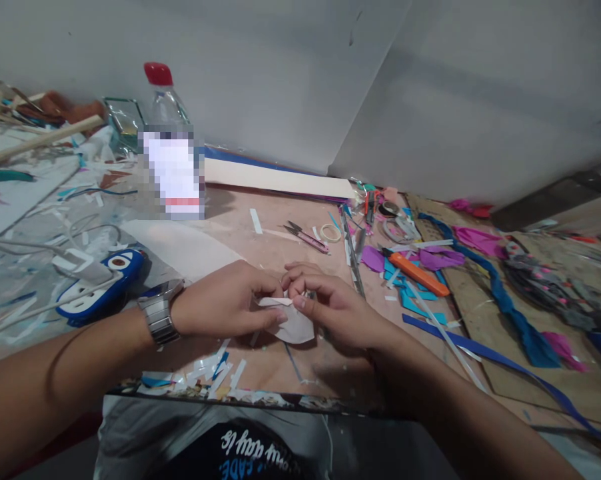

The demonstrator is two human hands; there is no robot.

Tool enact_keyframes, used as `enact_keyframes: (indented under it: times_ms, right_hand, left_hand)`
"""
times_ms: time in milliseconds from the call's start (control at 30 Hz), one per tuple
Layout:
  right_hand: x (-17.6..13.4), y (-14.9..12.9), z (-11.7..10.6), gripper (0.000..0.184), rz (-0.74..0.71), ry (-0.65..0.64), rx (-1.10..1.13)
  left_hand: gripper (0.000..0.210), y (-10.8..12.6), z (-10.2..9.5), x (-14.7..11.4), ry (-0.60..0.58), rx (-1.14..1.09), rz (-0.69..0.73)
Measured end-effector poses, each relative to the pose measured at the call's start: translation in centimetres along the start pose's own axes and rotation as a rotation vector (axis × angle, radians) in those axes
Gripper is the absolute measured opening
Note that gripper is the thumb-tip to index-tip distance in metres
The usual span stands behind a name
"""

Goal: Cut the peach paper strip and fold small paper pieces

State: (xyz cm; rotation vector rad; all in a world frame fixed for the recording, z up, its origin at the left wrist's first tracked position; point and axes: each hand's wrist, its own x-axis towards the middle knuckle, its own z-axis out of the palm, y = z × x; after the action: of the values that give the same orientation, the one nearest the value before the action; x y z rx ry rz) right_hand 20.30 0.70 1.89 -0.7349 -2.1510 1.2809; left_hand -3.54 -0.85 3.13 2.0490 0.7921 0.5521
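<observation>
A small white sheet of paper or thin cloth [296,328] hangs between my two hands, its top edge folded over. My left hand [233,298] pinches the fold from the left, thumb below and fingers curled above. From the other side my right hand [328,301] grips the same piece between thumb and bent fingers. Just beyond the hands lie pink-handled thread snips [308,238] and a pale ring like a tape roll or rubber band [330,232]. A larger white sheet [185,248] lies behind my left wrist.
A red-capped bottle [163,93] stands at the back left behind a blurred-out upright screen. A blue power strip [103,287] with cables sits left. An orange utility knife [415,272], blue strips and scraps lie right, beside a wooden board [485,327]. Walls rise behind.
</observation>
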Motion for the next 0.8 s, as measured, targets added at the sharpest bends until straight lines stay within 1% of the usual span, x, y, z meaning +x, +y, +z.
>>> enact_keyframes:
  times_ms: [133, 233, 300, 433, 600, 700, 800]
  right_hand:
    - [0.0, -0.2, 0.0, 0.018, -0.006, -0.104, -0.065]
    - [-0.1, -0.1, 0.1, 0.015, 0.002, -0.112, -0.091]
    - [-0.1, -0.1, 0.0, 0.014, -0.004, -0.084, -0.109]
    - [-0.1, -0.3, -0.3, 0.013, -0.049, -0.003, -0.154]
    - [0.0, -0.4, -0.5, 0.014, -0.032, 0.105, -0.168]
    - [0.1, -0.3, -0.6, 0.014, -0.012, 0.124, -0.165]
    - [0.1, -0.2, -0.7, 0.013, -0.031, 0.122, -0.177]
  left_hand:
    - [0.017, -0.2, 0.0, 0.0, -0.051, 0.042, -0.019]
    - [0.016, -0.3, 0.0, 0.1, -0.049, 0.055, -0.03]
    - [0.019, -0.2, -0.1, 0.1, -0.035, 0.062, -0.033]
    - [0.022, 0.2, -0.5, 0.0, -0.027, -0.001, -0.034]
    - [0.024, 0.3, -0.9, -0.1, -0.064, -0.064, -0.139]
    - [0.024, 0.2, -1.0, 0.0, -0.045, -0.039, -0.142]
    - [0.022, 0.1, -1.1, 0.1, -0.01, 0.013, -0.131]
